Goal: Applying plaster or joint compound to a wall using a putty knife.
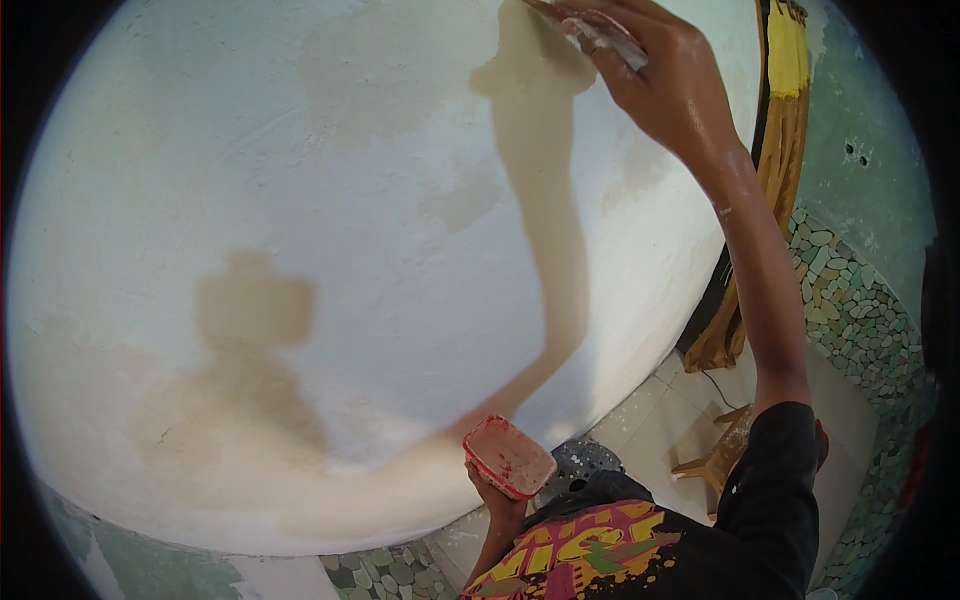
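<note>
My left hand grips a rectangular plastic tub with a red rim, held low in front of my body. Inside the tub is a pale, pinkish coating with red patches. High at the upper right, my right arm is raised to a large white wall. My right hand is closed around a thin hand tool smeared with white. The tool's far end meets the wall near the top edge, and its exact kind is hard to make out. Damp-looking beige patches mark the wall, and shadows of my head and arm fall across it.
A wooden stool stands on the tiled floor to my right. A speckled dark object lies behind the tub. Brown and yellow trim edges the wall, beside a green wall and pebble stonework.
</note>
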The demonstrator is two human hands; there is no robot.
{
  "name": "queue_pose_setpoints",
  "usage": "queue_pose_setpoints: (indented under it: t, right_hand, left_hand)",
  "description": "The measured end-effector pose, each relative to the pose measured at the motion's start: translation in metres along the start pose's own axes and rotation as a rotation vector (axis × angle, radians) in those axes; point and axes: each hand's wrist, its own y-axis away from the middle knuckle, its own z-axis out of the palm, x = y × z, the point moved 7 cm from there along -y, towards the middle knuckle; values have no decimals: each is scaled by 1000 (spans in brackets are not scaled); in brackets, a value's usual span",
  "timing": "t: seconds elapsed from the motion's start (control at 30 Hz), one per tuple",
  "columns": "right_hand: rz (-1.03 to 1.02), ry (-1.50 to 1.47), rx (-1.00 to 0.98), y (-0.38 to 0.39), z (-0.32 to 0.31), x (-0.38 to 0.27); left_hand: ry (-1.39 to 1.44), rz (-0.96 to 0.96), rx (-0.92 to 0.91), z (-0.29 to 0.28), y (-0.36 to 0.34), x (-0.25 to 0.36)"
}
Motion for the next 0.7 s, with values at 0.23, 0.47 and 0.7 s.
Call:
queue_pose_setpoints:
  t: [0.23,0.47,0.7]
  right_hand:
    - [124,-100,-56,-16,-7,58]
    - [289,57,7,-38,-19,51]
    - [-227,-104,-206,-40,-20,22]
  left_hand:
    - [-65,16,-13,8,3,1]
    - [-37,7,-5,-4,-1,2]
    - [-27,-22,-23,-7,-3,0]
